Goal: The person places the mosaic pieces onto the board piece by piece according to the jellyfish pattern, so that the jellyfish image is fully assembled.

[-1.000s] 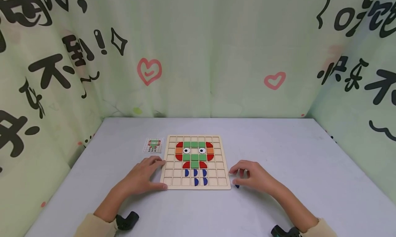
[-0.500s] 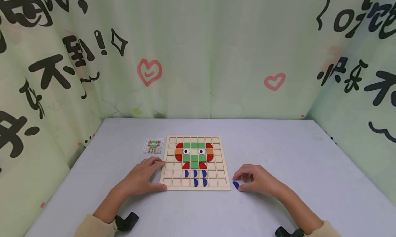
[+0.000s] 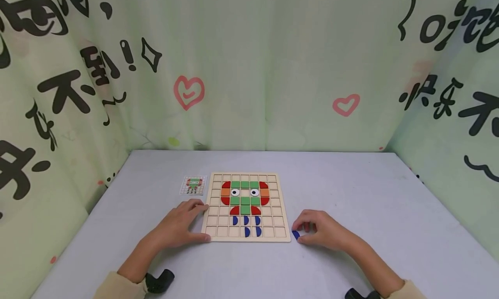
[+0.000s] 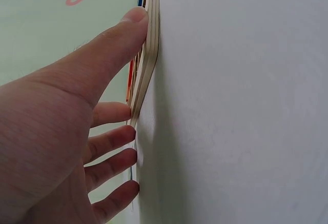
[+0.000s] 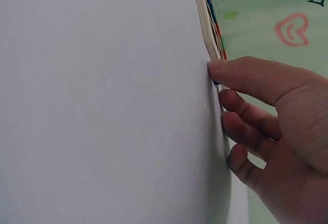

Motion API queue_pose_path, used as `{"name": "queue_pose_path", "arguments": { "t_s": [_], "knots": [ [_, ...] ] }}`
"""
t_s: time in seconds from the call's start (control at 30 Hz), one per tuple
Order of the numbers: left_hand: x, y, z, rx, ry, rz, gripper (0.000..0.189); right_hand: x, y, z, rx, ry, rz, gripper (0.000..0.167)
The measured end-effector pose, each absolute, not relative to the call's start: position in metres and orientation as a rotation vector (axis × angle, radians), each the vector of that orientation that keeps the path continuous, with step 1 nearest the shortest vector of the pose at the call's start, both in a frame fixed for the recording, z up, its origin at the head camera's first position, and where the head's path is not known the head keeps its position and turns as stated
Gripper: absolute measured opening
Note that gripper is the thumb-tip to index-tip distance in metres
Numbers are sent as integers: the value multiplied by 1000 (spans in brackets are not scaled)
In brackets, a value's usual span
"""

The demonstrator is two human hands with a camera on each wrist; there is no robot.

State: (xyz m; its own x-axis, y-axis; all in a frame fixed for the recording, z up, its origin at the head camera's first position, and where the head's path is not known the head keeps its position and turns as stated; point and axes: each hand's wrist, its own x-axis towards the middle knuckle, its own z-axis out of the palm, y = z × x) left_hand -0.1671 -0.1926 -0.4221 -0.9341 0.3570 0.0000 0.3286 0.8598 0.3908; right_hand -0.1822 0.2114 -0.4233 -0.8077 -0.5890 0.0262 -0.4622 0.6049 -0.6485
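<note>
A wooden grid board [image 3: 273, 221] lies flat on the table, bearing a figure of green, red and orange pieces, two eye pieces and several blue half-circles [image 3: 246, 220]. My left hand [image 3: 177, 225] rests at the board's left side, thumb at the near left corner and fingers spread along the edge; in the left wrist view the thumb [image 4: 120, 37] touches the board's side. Just off the board's lower right corner, my right hand [image 3: 325, 232] pinches another blue half-circle piece [image 3: 296, 235] at thumb and fingertips. In the right wrist view the thumb mostly hides that piece [image 5: 216, 83].
A small picture card [image 3: 193, 185] with a similar figure lies beyond my left hand, beside the board's upper left. The white table [image 3: 351, 177] is enclosed by a pale green curtain [image 3: 234, 73] with black writing and red hearts.
My right hand has drawn back a little to the right and toward me, then slightly left again, with the blue half-circle coming into fuller sight. The left hand stays put.
</note>
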Motion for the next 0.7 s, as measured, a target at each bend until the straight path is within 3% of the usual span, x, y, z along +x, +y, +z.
{"name": "queue_pose_path", "arguments": {
  "t_s": [0.7],
  "knots": [
    [-168,-192,-424,533,2962,606,82,-184,199,-420,-850,2766,-974,20]
  ]
}}
